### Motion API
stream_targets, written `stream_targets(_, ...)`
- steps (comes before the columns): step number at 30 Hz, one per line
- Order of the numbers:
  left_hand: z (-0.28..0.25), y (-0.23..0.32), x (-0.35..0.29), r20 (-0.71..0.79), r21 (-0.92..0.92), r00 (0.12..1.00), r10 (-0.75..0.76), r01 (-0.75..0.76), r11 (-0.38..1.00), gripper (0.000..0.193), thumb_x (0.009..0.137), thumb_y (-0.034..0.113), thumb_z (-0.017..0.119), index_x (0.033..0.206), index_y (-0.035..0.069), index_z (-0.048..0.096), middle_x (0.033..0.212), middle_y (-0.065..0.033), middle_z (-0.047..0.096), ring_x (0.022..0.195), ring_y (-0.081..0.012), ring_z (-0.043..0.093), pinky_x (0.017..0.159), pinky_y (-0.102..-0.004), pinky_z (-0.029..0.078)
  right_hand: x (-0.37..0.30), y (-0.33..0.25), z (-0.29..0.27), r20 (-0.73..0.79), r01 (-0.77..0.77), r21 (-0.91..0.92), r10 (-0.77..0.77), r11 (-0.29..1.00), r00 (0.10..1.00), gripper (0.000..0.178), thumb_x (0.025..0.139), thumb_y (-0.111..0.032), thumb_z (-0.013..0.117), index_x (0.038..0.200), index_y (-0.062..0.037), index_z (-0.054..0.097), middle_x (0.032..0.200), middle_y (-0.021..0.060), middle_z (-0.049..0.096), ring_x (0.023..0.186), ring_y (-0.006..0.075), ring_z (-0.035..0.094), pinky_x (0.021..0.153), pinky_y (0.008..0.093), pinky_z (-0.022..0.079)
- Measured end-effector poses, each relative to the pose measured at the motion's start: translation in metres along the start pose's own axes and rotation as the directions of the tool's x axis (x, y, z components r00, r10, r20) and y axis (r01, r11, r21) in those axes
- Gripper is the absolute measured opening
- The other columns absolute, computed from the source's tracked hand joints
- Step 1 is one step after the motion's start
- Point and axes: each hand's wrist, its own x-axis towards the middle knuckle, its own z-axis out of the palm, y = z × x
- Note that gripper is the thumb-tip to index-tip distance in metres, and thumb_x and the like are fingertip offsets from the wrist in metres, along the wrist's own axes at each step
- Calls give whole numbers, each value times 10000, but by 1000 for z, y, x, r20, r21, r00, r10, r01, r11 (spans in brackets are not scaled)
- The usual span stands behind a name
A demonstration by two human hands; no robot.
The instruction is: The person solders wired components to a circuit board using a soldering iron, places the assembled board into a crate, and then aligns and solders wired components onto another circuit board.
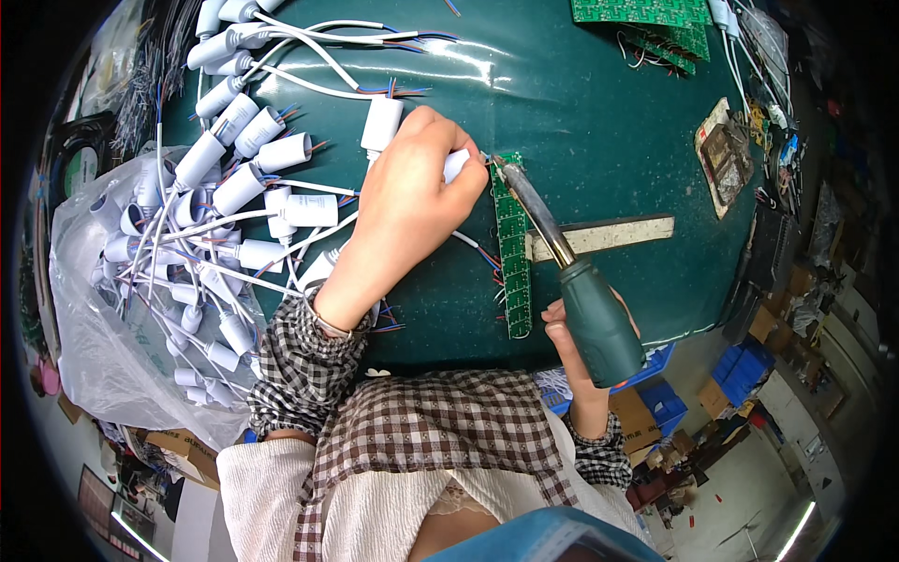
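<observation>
your left hand (412, 201) lies over the green worktop (599, 122), fingers curled shut around a small white plastic cylinder (455, 165) that peeks out at the fingertips. it presses that piece right against the top end of the long green circuit strip (513, 248), which lies flat on the worktop and runs from near your fingertips down toward the near edge. thin red and blue wires trail out from under your palm, toward the strip.

your right hand (573, 328) is closed on the dark green handle of a soldering iron (571, 272). the handle sits low at the near edge of the worktop, and the metal shaft slants up and to the left across the strip, so the tip meets the strip's top end just beside the white piece. whether the tip truly touches the board cannot be told from here.

a metal ruler (609, 234) lies on the worktop just to the right of the strip, passing under the iron's shaft. to your left a heap of white cylinders with white cords (243, 178) spreads across the worktop, and part of it spills into a clear plastic bag (94, 347) hanging off the left edge. at the far edge sit more green circuit boards (655, 14). toward the right rim rests a worn, brownish sponge holder (723, 157). below the worktop, blue bins (660, 393) and cardboard boxes (716, 398) stand on the floor.
</observation>
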Motion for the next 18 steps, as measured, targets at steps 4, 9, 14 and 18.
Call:
stream_targets(4,0,0,0,-12,17,1000,13,-12,1000,123,810,98,604,852,-17,595,837,-122,547,742,-254,560,675,-329,447,-1,0,0,34,19,-9,-19,1000,999,512,686,-198,841,1095,27,631,1031,173,655,838,274,663,743,341,541)
stream_targets(9,0,1,1,-11,4,1000,-11,11,1000,126,793,135,594,809,12,618,866,-143,569,788,-344,594,696,-419,472,0,-1,0,1,38,5,-38,999,999,504,709,-216,827,1095,36,625,1011,162,665,834,267,664,762,342,533)
stream_targets(14,-1,1,0,-1,10,1000,-5,5,1000,126,811,103,608,849,-16,601,831,-124,547,732,-257,554,667,-335,443,-2,-5,-2,-71,-26,148,37,989,997,529,745,-235,802,1132,60,596,916,120,701,829,215,672,803,330,511)
stream_targets(18,-1,0,1,-16,9,1000,24,-24,1000,130,812,109,613,850,-15,601,829,-123,544,729,-257,552,666,-335,442,-1,-3,-4,-46,-8,139,15,990,999,554,758,-227,791,1167,75,570,872,102,711,809,187,683,814,320,504)
